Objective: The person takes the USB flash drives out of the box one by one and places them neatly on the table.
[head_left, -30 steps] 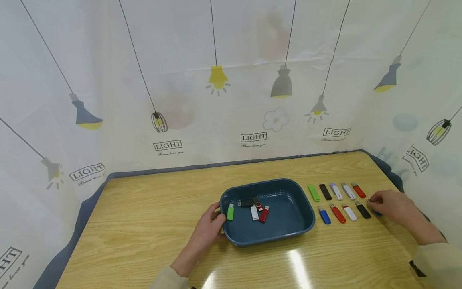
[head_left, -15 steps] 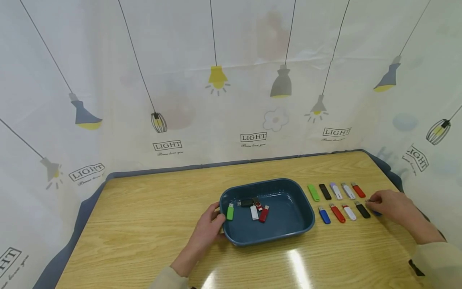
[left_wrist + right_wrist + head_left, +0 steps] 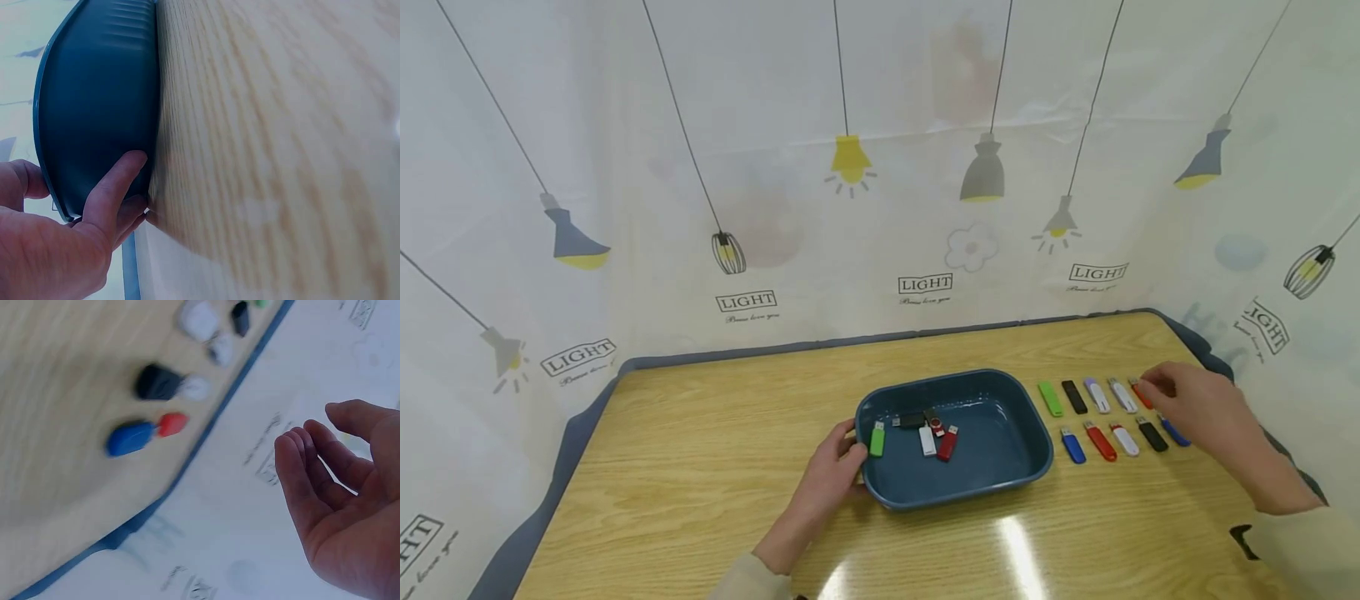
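Wood table (image 3: 715,433), lamp-print cloth (image 3: 790,192) behind; left hand (image 3: 831,467) grips tray (image 3: 992,450) by its left end; a few USB sticks (image 3: 928,442) lie inside. R of tray, 2 rows of 5 sticks (image 3: 1101,442). At their R end: back-row red stick (image 3: 1142,397), front-row blue stick (image 3: 1174,432), long axes both slanting far-left to near-right. Right hand (image 3: 1202,412), fingers loosely bent, nothing held, hangs by both, fingertips near red (contact unclear), so it's much nearer than the left

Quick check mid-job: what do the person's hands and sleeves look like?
The left hand and right hand are bare, no gloves or rings showing. The left sleeve and right sleeve are pale beige. A small dark piece, too unclear to identify, shows at the latter's end.
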A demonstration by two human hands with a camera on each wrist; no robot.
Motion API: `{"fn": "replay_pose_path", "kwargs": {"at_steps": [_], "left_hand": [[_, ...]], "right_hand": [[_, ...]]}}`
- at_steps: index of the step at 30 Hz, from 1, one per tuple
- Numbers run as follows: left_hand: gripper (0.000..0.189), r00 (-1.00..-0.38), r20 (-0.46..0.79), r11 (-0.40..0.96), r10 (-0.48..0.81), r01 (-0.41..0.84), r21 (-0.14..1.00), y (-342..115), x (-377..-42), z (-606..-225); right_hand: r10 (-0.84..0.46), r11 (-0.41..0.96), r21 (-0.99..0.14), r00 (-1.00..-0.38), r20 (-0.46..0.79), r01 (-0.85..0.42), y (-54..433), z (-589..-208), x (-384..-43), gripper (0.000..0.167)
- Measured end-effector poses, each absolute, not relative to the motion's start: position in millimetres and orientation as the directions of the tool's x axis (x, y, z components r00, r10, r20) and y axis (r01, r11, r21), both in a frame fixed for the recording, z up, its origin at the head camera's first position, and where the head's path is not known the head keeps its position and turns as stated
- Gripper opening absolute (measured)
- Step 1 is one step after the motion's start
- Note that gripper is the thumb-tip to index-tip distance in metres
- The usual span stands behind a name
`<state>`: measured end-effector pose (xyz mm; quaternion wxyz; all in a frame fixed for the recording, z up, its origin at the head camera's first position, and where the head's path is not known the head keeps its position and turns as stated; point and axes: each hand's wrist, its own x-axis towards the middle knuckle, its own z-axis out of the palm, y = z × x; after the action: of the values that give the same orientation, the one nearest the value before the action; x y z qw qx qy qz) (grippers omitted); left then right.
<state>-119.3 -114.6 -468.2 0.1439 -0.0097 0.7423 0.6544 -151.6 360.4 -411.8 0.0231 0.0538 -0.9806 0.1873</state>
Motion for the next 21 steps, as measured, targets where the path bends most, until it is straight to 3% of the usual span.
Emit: {"fn": "replay_pose_path", "kwargs": {"at_steps": [9, 15, 21], "left_hand": [[0.058, -0.959, -0.224, 0.135, 0.174, -0.203, 0.97, -114.9, -119.7, -469.3], [0.058, -0.958, -0.23, 0.138, 0.173, -0.207, 0.968, -115.4, -119.1, -469.0], [0.058, -0.958, -0.229, 0.142, 0.171, -0.206, 0.968, -115.4, -119.6, -469.6]], "right_hand": [[-0.206, 0.907, -0.327, -0.956, 0.207, -0.267, 301.9, -388.3, -147.3, 0.019], [-0.245, 0.882, -0.373, -0.956, 0.163, -0.29, 264.9, -378.9, -146.4, 0.02], [-0.307, 0.874, -0.342, -0.937, 0.164, -0.346, 233.0, -380.6, -151.3, 0.014]]}}
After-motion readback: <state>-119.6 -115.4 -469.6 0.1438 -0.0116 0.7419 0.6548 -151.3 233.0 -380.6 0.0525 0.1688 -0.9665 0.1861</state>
